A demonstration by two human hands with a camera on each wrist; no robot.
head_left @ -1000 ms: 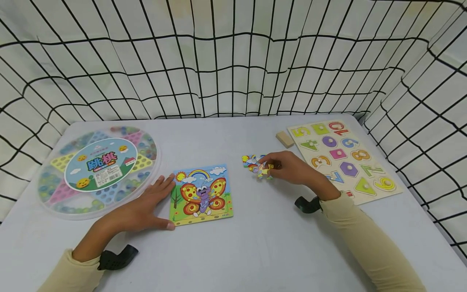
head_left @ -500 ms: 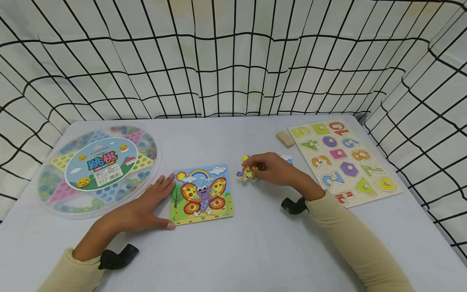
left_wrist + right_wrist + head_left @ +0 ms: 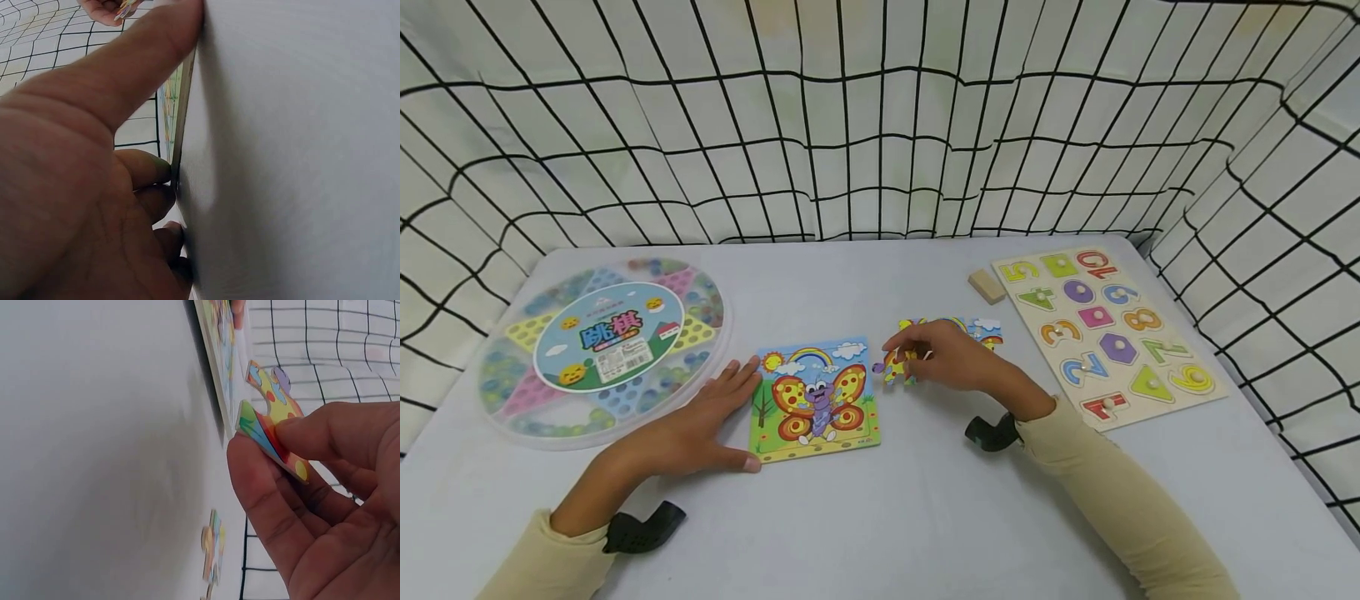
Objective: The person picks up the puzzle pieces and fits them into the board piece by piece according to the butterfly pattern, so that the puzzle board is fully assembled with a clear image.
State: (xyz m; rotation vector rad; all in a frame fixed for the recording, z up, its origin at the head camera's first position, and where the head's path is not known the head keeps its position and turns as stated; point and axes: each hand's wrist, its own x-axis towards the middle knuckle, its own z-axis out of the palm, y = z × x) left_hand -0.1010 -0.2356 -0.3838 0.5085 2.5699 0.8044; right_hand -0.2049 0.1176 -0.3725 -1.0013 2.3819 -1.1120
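Note:
A square butterfly picture puzzle board (image 3: pixel 816 400) lies flat on the white table. My left hand (image 3: pixel 696 425) is spread along its left side, the thumb at the near corner and the fingertips against the edge; in the left wrist view they touch the board's thin side (image 3: pixel 182 119). To the right of the board, my right hand (image 3: pixel 955 357) pinches a jigsaw piece (image 3: pixel 275 403) between thumb and fingers, tilted and held above the table. Yellow, red and purple show on this piece. Behind that hand lie more jigsaw pieces (image 3: pixel 988 330), partly hidden by it.
On the left lies a round Chinese checkers set (image 3: pixel 610 337) with coloured marbles under its clear cover. A number-and-shape peg board (image 3: pixel 1097 333) lies at the right, with a small wooden block (image 3: pixel 986 287) beside it. Black netting (image 3: pixel 880 142) rises behind the table.
My right hand has moved left toward the butterfly board with the jigsaw piece, uncovering the pieces behind it. The left hand has stayed in place.

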